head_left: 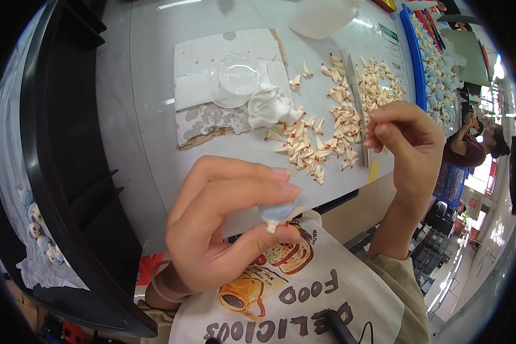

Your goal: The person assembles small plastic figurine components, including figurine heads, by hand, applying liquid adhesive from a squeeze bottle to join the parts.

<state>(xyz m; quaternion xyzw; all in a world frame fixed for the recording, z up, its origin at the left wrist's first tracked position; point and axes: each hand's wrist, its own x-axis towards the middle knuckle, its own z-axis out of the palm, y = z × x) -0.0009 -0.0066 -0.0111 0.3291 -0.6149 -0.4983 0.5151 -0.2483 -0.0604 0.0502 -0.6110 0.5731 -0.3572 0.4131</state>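
Observation:
My left hand (212, 209) pinches a small light-blue and white figurine (277, 212) between thumb and fingertips, in front of my printed apron (327, 269). A tiny red spot shows beside its lower end. Farther right, my right hand (410, 137) is raised near the table's right side, thumb and forefinger brought together. Whatever those fingertips may hold is too small to make out. Beyond both hands lie many little cream pointed pieces with red tips (304, 143), spread over the white table (155, 51). A long thin grey strip (356, 103) lies among them.
A worn white board (203, 49) carries a clear round dish (239, 80) and crumpled white tissue (268, 107). Behind stands a translucent white container (324, 17). At right is a blue tray (417, 63) of figurines; at left, a black rack (57, 143). Another person (470, 150) sits farther right.

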